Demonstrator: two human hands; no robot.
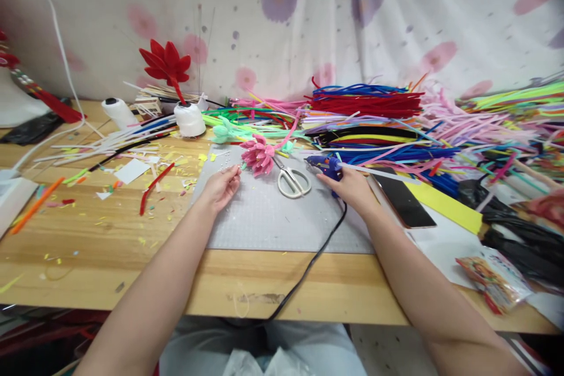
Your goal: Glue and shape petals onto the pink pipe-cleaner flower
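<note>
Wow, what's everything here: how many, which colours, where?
Curtain: one, white with prints, behind
Table: one, light brown, centre
Mat: one, grey, on table
Pink flower: one, pink, on mat
Scissors: one pair, pale handles, beside pink flower
Glue gun: one, blue, mat's right side
Cord: one, black, across mat and table
Spools: two, white, back left
Red flower: one, red, atop a spool
Fuzzy stems: many, multicoloured, mostly at back
Scraps: many, mixed colours, left of mat
Phone: one, black, right of mat
Sheet: one, yellow, beside phone
Packet: one, multicoloured, front right
Left hand: one, bare, mat's left side
Right hand: one, bare, holding glue gun
</note>
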